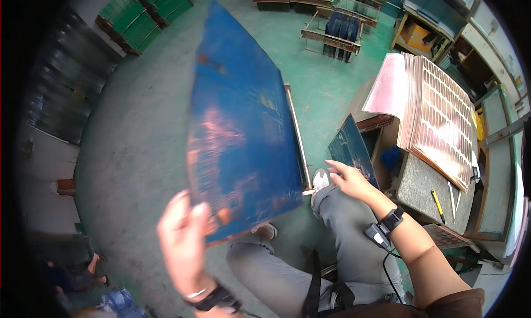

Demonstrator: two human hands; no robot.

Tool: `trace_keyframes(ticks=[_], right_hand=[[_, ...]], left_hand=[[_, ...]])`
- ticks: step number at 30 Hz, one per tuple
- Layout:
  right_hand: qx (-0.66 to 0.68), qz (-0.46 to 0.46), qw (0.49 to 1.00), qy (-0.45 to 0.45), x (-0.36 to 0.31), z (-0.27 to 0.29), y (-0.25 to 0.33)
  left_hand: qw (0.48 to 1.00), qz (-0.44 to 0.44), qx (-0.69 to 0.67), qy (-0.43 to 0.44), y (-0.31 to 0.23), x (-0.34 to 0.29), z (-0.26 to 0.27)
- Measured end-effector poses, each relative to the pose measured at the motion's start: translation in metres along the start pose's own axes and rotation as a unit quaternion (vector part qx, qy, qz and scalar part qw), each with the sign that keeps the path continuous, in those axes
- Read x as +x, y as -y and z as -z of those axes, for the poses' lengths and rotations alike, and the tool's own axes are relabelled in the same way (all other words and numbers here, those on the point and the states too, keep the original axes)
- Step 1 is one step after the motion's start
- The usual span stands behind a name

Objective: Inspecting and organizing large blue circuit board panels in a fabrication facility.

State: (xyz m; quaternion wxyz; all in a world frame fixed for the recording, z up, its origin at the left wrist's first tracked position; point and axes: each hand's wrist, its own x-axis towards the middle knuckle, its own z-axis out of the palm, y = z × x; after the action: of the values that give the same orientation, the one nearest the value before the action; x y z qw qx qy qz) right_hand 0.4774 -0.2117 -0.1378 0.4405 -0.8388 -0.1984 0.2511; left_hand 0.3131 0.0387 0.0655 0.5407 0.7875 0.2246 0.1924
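Note:
A large blue board [240,130], scuffed with worn orange-brown patches, stands tilted in front of me and fills the middle of the view. My left hand [182,235] is closed on its near lower-left corner, slightly blurred. To the right of the board, my right hand [349,181] holds nothing, its fingers apart, with the index finger stretched forward. Just beyond that hand, a second, darker blue board [351,146] leans upright beside the table. A rack with a pale metal rail [297,135] shows along the large board's right edge, the rest hidden behind it.
On the grey table [420,190] at right lies a thick stack of sheets [445,116] with oval patterns, a pink sheet [386,85] folded over its left side. A yellow pen-like tool [437,206] lies nearby. Racks [334,38] and green panels [128,20] stand farther back.

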Motion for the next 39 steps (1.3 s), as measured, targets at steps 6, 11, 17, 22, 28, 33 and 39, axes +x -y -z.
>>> trace_keyframes(ticks=[6, 11, 17, 22, 28, 33, 39], right_hand=[[0.408, -0.043, 0.900, 0.146, -0.068, -0.013, 0.016], [0.646, 0.004, 0.742, 0.181, -0.112, 0.015, 0.029], [0.619, 0.024, 0.764, 0.180, -0.148, 0.044, 0.040], [0.627, 0.059, 0.763, 0.146, -0.172, 0.048, 0.041], [0.676, 0.124, 0.720, 0.092, -0.188, 0.020, 0.057], [0.659, 0.103, 0.737, 0.111, -0.202, 0.008, 0.045], [0.628, 0.167, 0.755, -0.088, -0.198, 0.084, 0.044]], left_hand=[[0.960, -0.028, -0.210, -0.182, -0.009, -0.120, 0.119], [0.926, 0.019, -0.338, -0.164, 0.065, -0.194, 0.115], [0.885, 0.044, -0.443, -0.134, 0.092, -0.225, 0.084], [0.794, 0.011, -0.604, -0.061, 0.100, -0.229, 0.085], [0.746, -0.025, -0.664, -0.047, 0.063, -0.219, -0.025], [0.788, 0.060, -0.611, -0.053, 0.065, -0.230, -0.056], [0.802, 0.051, -0.585, -0.107, 0.075, -0.226, -0.012]])
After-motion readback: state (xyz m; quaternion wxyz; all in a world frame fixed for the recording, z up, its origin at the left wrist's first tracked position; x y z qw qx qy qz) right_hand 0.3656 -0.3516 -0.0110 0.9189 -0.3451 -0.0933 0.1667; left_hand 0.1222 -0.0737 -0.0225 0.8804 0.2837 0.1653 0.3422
